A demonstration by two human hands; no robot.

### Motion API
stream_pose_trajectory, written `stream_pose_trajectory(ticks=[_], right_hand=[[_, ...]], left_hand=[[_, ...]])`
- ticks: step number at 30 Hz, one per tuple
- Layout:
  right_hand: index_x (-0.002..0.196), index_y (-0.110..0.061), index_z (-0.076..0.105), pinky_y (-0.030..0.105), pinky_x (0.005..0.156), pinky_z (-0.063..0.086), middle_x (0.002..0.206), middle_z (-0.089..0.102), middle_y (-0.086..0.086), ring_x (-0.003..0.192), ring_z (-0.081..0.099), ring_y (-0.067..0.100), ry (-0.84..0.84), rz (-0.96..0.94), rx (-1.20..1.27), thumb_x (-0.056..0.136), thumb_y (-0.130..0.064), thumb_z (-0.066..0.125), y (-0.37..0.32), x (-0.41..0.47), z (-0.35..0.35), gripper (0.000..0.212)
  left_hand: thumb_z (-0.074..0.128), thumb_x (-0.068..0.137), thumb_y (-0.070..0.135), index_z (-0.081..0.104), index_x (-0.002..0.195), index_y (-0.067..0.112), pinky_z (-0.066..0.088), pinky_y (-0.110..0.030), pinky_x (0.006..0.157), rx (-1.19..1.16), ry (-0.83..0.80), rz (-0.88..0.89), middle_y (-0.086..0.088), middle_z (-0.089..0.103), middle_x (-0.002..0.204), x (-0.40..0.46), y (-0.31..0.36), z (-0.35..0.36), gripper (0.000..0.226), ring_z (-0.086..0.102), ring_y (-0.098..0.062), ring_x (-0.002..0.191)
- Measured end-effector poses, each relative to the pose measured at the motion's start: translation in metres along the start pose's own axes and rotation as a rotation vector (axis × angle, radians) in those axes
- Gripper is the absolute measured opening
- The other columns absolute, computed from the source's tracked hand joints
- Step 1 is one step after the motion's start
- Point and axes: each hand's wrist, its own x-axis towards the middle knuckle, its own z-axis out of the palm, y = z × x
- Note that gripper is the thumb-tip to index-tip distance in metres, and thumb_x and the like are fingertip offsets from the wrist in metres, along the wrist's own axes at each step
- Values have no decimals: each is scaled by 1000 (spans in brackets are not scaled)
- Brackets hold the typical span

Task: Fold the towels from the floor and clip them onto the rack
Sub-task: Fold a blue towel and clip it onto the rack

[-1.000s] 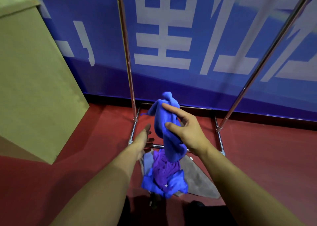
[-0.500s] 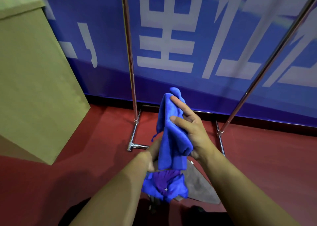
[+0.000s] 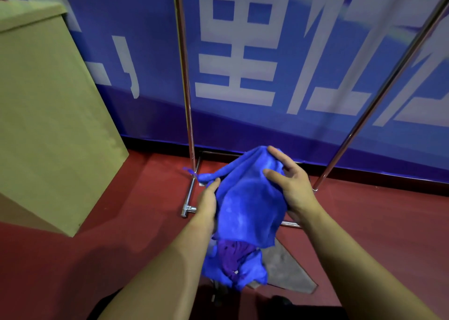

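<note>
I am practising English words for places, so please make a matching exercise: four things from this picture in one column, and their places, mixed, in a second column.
Things:
1. blue towel
2. purple towel
3. grey towel
4. cardboard box

Places:
A. flat on the floor
B. standing at the far left
C. held up by both hands
D. in the floor pile, under the held one

Pairs: 1-C, 2-D, 3-A, 4-B

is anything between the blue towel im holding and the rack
Nothing visible. Both the left hand and right hand grip the blue towel, and the space up to the rack's poles looks open; the top rail is out of frame.
</note>
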Motion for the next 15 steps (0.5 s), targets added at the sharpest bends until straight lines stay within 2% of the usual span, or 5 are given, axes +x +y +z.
stream_pose_trajectory(ticks=[1, 5, 8, 11, 15], right_hand=[[128, -24, 66, 44, 105, 49, 131, 66, -2, 121, 62, 21, 17, -19, -73, 85, 4, 70, 5, 2, -8, 52], [125, -21, 67, 32, 110, 43, 126, 67, -10, 119, 59, 3, 51, -94, -430, 86, 1, 70, 19, 5, -31, 45], [122, -19, 69, 19, 105, 43, 122, 67, -10, 112, 59, -4, 73, -87, -487, 87, -1, 69, 24, 3, -41, 40], [117, -20, 71, 5, 91, 44, 117, 68, -13, 98, 60, -16, 97, -85, -499, 86, -1, 69, 32, 7, -51, 36], [112, -21, 71, 15, 93, 43, 112, 70, -6, 102, 63, 2, 168, -30, -546, 86, 0, 68, 44, 10, -66, 33]], left_hand=[[60, 96, 25, 70, 105, 14, 56, -28, 71, 53, 174, 102, -6, 76, 89, 1, 4, -9, 18, 71, -25, 84], [66, 90, 14, 70, 95, 12, 56, -39, 84, 236, 362, 320, -8, 72, 85, 12, 9, -32, 6, 67, -26, 83], [67, 87, 14, 70, 92, 12, 56, -45, 88, 412, 363, 412, -12, 74, 91, 16, 17, -41, 6, 66, -22, 81], [67, 90, 15, 68, 94, 16, 55, -39, 84, 463, 348, 475, -11, 74, 94, 13, 29, -47, 4, 66, -20, 83], [69, 91, 20, 67, 98, 16, 53, -36, 82, 526, 300, 543, -10, 74, 97, 12, 38, -62, 9, 66, -17, 84]])
